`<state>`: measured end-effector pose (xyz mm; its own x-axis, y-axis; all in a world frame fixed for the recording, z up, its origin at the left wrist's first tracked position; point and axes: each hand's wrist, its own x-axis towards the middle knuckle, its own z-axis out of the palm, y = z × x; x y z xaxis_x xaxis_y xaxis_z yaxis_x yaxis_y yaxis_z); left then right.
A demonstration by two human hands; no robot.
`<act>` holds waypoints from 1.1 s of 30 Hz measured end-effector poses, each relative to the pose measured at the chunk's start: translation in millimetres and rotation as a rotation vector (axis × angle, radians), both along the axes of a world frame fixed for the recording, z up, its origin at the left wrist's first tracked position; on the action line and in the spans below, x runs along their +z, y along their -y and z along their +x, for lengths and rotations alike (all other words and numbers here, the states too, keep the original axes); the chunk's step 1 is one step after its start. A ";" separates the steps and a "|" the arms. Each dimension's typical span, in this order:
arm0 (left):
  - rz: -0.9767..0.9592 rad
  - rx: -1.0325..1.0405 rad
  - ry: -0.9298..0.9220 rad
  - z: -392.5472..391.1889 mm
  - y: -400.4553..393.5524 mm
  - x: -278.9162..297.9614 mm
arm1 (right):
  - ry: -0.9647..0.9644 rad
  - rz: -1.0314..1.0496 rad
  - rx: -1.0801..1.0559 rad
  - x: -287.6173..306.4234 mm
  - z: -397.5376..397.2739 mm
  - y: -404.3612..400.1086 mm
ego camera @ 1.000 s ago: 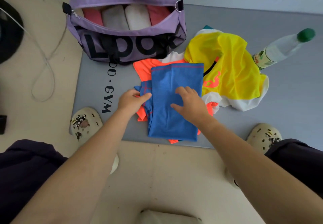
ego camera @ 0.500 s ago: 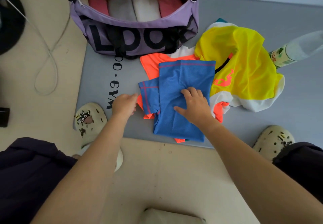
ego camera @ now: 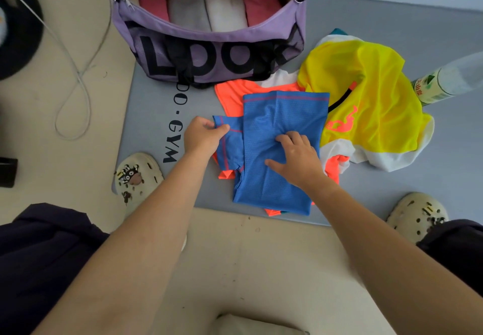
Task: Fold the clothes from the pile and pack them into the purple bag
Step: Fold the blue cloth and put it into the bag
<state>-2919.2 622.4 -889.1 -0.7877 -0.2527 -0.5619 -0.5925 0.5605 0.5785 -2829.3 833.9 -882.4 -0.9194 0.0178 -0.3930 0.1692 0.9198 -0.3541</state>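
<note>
A blue shirt (ego camera: 282, 125), partly folded lengthwise, lies on the grey mat over an orange garment (ego camera: 235, 94). My left hand (ego camera: 202, 134) pinches the shirt's left sleeve at its edge. My right hand (ego camera: 295, 159) presses flat on the shirt's middle, fingers spread. The pile to the right holds a yellow and white jersey (ego camera: 366, 94). The purple bag (ego camera: 209, 55) stands open at the top of the mat, with several rolled pink, grey and white clothes inside.
A plastic bottle (ego camera: 449, 81) lies at the right edge beside the jersey. My two pale clogs (ego camera: 138, 175) (ego camera: 415, 214) rest at the grey mat's (ego camera: 444, 157) near edge. A loose cable (ego camera: 75, 78) loops on the beige floor at left.
My left hand moved right and took hold of the blue sleeve's edge. My right hand stayed pressed on the shirt, whose fabric now bunches slightly under it. The camera tilted downward.
</note>
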 end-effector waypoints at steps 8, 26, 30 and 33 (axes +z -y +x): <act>0.065 0.054 0.059 18.8 -2.1 6.3 | 0.034 -0.147 -0.093 7.1 -3.1 -0.6; 0.188 0.119 -0.039 9.3 0.5 4.3 | 0.208 -0.665 -0.837 -13.0 -6.9 28.8; 0.168 -0.071 0.096 -0.1 1.9 -7.5 | 0.244 -0.549 -0.748 -17.3 1.4 26.4; 0.133 -0.057 0.108 -6.5 1.3 -14.8 | 0.206 -0.419 -0.670 -14.8 6.5 24.3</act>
<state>-2925.6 621.1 -903.9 -0.7319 -0.1274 -0.6694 -0.6247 0.5179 0.5844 -2822.9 809.6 -897.2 -0.6743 0.3524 -0.6490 0.7356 0.3981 -0.5481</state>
